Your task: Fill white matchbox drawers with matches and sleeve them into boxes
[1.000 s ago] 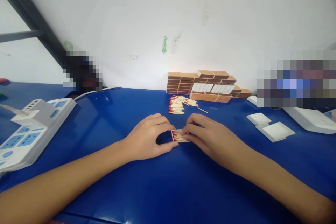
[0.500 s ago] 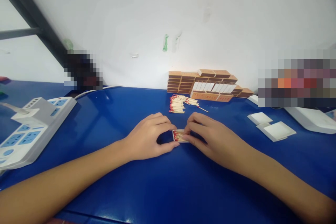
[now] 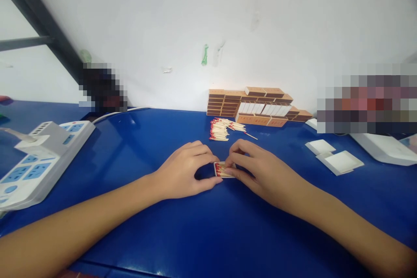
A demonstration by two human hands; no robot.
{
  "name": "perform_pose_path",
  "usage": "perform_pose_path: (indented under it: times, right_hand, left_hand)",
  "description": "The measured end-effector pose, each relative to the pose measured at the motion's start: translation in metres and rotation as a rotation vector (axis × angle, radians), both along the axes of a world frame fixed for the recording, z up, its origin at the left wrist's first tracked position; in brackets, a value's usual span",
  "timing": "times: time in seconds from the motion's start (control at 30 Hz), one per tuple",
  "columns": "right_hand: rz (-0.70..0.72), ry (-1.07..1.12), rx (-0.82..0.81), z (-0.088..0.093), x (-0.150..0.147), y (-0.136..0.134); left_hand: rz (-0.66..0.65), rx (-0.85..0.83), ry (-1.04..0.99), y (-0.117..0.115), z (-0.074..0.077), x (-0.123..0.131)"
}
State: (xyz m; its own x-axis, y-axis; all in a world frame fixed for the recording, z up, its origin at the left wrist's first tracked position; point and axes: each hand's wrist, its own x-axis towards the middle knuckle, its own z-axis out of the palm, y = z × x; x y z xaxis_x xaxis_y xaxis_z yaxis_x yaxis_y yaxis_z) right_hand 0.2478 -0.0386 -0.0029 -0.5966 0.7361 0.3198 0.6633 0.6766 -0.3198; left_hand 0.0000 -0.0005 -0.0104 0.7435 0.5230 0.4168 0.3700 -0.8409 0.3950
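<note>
A small white matchbox tray (image 3: 215,169) lies on the blue table between my hands. Red-headed matches (image 3: 220,172) fill it, heads toward the left. My left hand (image 3: 184,170) grips the tray's left end, thumb on the near side and fingers on the far side. Over the tray's right part is my right hand (image 3: 260,167), its thumb and fingers pinched together on the matches and hiding that end. Beyond the tray, a loose pile of matches (image 3: 220,130) rests on the table, with a single match (image 3: 251,136) sticking out at its right.
Stacked matchboxes (image 3: 224,103) stand against the wall, with white trays (image 3: 344,161) at the right. A white power strip (image 3: 42,169) with a plug sits at the left. A white device (image 3: 384,147) lies at the far right, partly blurred out.
My right hand has shifted slightly left along the tray. My left hand stays on the tray's left end.
</note>
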Motion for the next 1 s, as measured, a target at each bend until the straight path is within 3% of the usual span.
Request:
perform_pose_path:
  times: [0.3, 0.57, 1.0]
  right_hand:
    - [0.049, 0.076, -0.054, -0.0015, -0.0006, 0.0008]
    - [0.003, 0.114, -0.158, 0.0017, -0.0061, -0.0027]
    - [0.019, 0.077, 0.047, -0.0011, -0.0068, -0.0012]
  left_hand:
    - [-0.008, 0.012, 0.011, -0.0001, 0.0, -0.0006]
    - [-0.025, -0.015, 0.008, -0.0005, 0.0004, -0.0002]
    - [-0.025, -0.014, 0.001, -0.0004, 0.0002, 0.0]
